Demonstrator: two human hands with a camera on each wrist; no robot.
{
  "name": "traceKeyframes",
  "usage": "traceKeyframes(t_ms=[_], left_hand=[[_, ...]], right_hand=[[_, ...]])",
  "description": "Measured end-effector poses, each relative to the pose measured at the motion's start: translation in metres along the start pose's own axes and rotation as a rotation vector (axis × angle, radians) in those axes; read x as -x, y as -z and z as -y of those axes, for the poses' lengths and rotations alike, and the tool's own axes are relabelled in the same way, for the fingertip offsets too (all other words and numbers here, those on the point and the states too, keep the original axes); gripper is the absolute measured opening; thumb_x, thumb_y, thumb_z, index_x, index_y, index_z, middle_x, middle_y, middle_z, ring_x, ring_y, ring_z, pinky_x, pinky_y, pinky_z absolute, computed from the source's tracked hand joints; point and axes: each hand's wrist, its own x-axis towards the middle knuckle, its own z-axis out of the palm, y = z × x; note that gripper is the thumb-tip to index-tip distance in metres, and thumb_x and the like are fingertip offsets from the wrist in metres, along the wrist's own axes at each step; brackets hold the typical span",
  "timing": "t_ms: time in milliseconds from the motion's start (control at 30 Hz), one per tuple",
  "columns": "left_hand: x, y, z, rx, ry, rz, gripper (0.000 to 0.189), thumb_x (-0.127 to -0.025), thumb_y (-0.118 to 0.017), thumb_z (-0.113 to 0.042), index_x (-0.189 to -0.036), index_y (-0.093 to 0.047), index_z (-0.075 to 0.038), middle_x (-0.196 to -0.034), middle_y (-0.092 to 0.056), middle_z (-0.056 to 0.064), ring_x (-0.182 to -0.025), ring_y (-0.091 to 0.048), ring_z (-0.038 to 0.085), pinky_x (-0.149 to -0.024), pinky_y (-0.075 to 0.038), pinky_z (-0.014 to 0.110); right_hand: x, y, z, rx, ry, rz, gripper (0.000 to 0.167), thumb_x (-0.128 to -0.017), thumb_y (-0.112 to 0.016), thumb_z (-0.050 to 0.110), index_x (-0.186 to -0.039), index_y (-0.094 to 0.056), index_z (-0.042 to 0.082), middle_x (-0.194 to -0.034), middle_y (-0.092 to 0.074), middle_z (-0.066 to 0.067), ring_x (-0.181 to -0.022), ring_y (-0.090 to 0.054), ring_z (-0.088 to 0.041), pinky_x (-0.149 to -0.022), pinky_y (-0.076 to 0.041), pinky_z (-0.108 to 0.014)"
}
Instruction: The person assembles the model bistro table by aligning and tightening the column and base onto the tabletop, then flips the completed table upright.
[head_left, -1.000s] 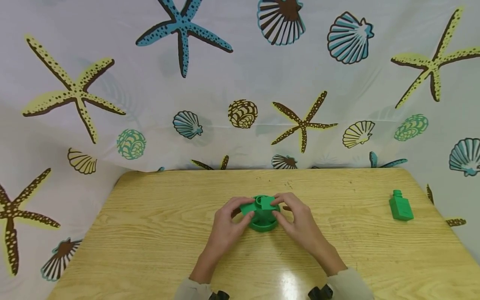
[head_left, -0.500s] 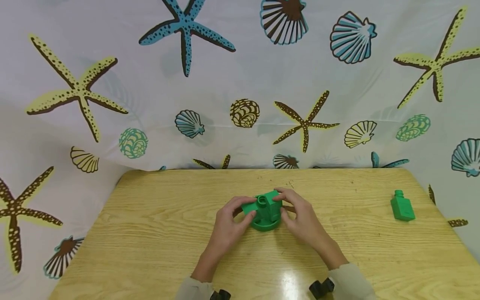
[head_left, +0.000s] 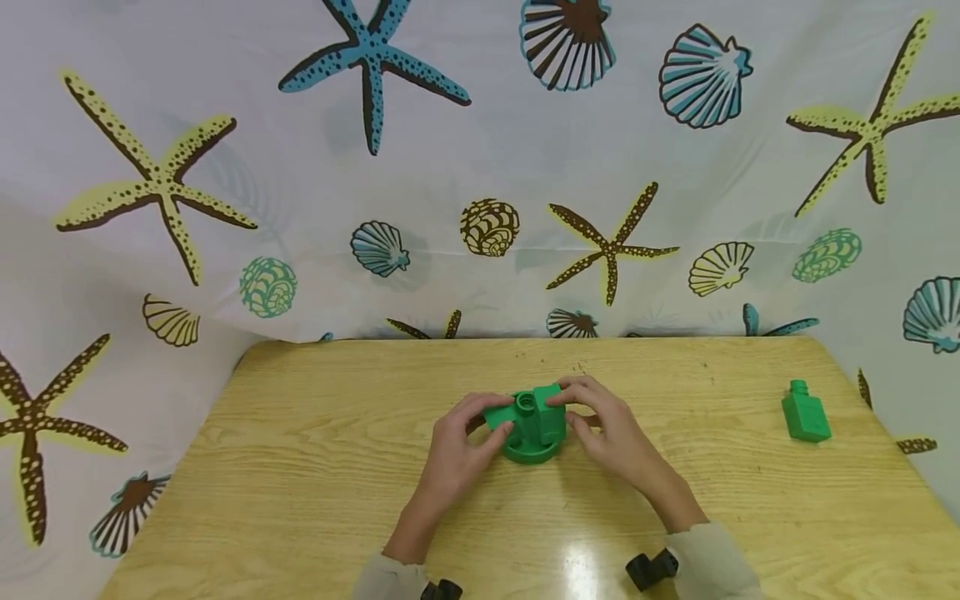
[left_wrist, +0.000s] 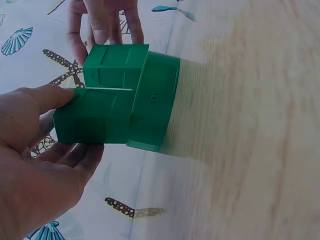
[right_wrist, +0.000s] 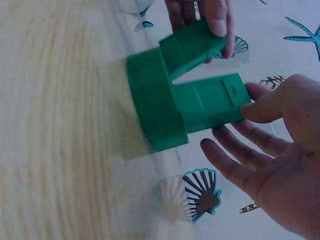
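A round green base [head_left: 531, 456] sits on the table with an upright ringed post [head_left: 526, 403] at its centre. Two green blocks stand in it, one on each side of the post. The left block [left_wrist: 90, 120] is pinched by my left hand [head_left: 459, 446], thumb in front and fingers behind. At the upper end of the right block [right_wrist: 210, 100], my right hand [head_left: 613, 433] pinches with thumb and forefinger, its other fingers spread below. Raised numbers show on the base's wall in the left wrist view.
Far to the right on the wooden table [head_left: 337, 433] stands another green block [head_left: 806, 417] with a narrow neck on top, like a small bottle. A white cloth [head_left: 450, 167] printed with starfish and shells hangs behind the table and along its sides.
The right block, first over the post's right side, has swung outward and settled upright in the base's right side. My right hand moved slightly right; the left hand kept its hold.
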Motion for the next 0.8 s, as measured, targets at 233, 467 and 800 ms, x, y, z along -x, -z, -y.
traceKeyframes(t_ms=[233,467,800], left_hand=[[0.001,0.0,0.0,0.013,-0.005,-0.001,0.026,-0.094,-0.075,-0.007,-0.119,-0.075,-0.016,-0.121,-0.068,0.004,-0.116,-0.065,0.022,-0.101,-0.054,0.045],[-0.0006,0.0004,0.0021,0.021,0.007,0.002,0.026,-0.092,-0.078,-0.006,-0.117,-0.075,-0.016,-0.119,-0.069,0.004,-0.113,-0.067,0.022,-0.099,-0.055,0.044],[-0.0003,0.0002,0.002,0.03,0.012,-0.007,0.027,-0.091,-0.079,-0.004,-0.115,-0.076,-0.015,-0.12,-0.069,0.004,-0.114,-0.066,0.022,-0.098,-0.056,0.042]], right_hand=[[0.006,0.0089,-0.0005,-0.014,-0.069,0.002,0.025,-0.096,-0.072,0.001,-0.117,-0.074,0.015,-0.114,-0.059,-0.003,-0.096,-0.062,-0.021,-0.079,-0.062,-0.034],[0.0048,0.0094,0.0,-0.052,-0.022,-0.012,0.027,-0.092,-0.072,-0.007,-0.114,-0.072,0.009,-0.133,-0.061,-0.009,-0.125,-0.06,-0.032,-0.091,-0.059,-0.04],[0.0093,0.0107,-0.0001,0.006,-0.009,-0.01,0.028,-0.087,-0.084,0.011,-0.111,-0.071,0.014,-0.115,-0.066,-0.001,-0.096,-0.066,-0.021,-0.064,-0.06,-0.029]])
